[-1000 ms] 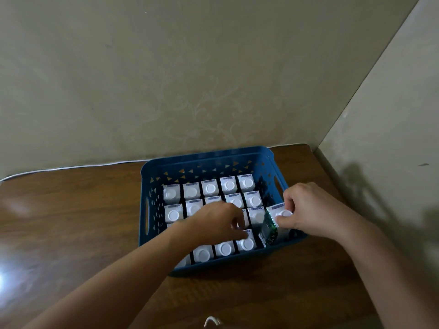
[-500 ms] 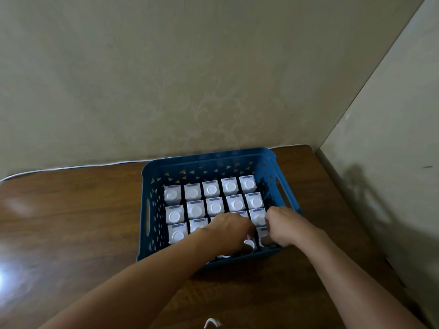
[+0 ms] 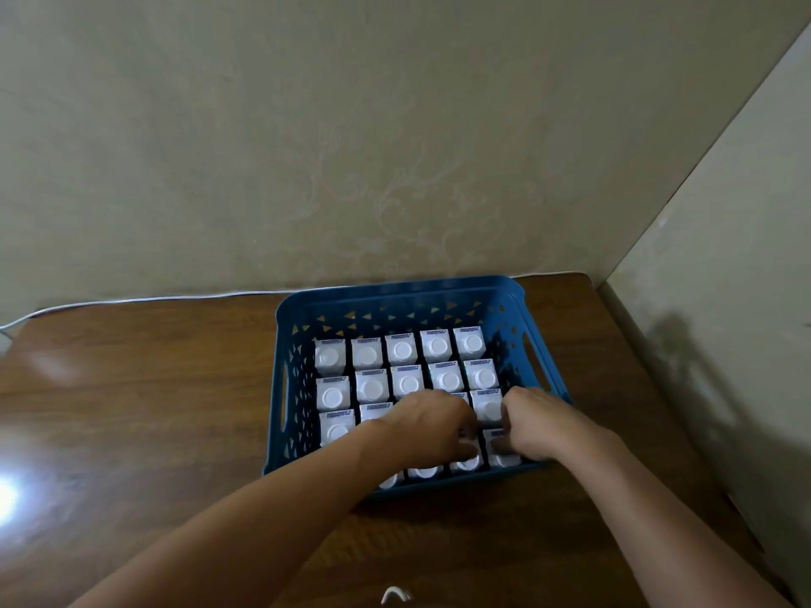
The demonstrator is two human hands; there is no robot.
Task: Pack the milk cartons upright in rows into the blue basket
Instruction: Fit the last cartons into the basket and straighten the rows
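The blue basket [image 3: 395,292] stands on the wooden table at the back right. White milk cartons [image 3: 401,349] with round caps stand upright in it in rows. My right hand [image 3: 537,427] reaches into the near right corner, its fingertips closed on the top of the last carton [image 3: 504,459] in the front row. My left hand [image 3: 432,427] lies next to it over the middle cartons with its fingers curled down, hiding the cartons beneath. Whether it grips one is not visible.
The brown wooden table [image 3: 153,410] meets a beige wall behind and a side wall [image 3: 702,344] on the right. A white cable [image 3: 175,297] runs along the table's back edge. A small white object [image 3: 395,595] shows at the bottom edge.
The tilted carton that my right hand held above the basket's right side has gone down into the near right corner and stands upright. Both hands moved closer together over the front rows.
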